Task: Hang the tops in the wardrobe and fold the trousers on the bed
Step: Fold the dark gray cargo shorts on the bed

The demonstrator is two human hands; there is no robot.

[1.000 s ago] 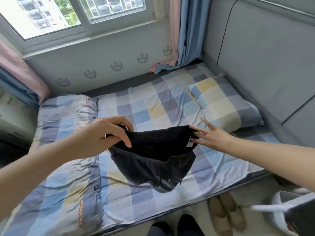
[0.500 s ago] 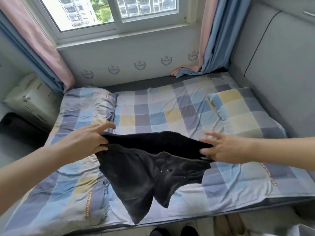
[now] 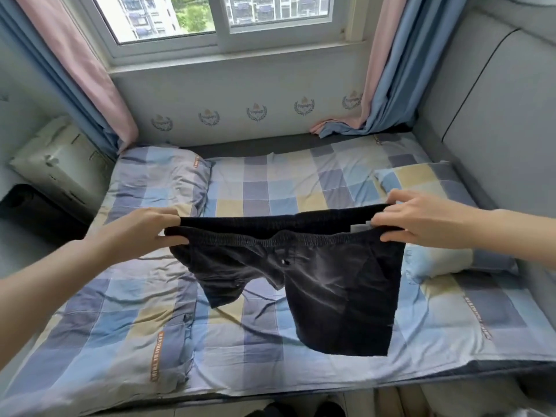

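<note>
A pair of black shorts (image 3: 328,284) with an elastic waistband hangs stretched out above the checked bed (image 3: 270,188). My left hand (image 3: 141,233) grips the left end of the waistband. My right hand (image 3: 421,221) grips the right end, next to a small white label. The waistband is pulled wide and roughly level. Both legs hang down freely, the right one longer in view, its hem just above the sheet. No wardrobe or tops are in view.
A folded checked duvet (image 3: 126,266) lies along the bed's left side, a checked pillow (image 3: 427,194) at the right by the grey padded headboard (image 3: 496,121). Pink and blue curtains (image 3: 382,70) frame the window. A white box (image 3: 60,164) stands left of the bed.
The shorts have been lifted off the bed and spread wide by the waistband. My hands moved apart and both now grip its ends. The view has tilted up toward the window.
</note>
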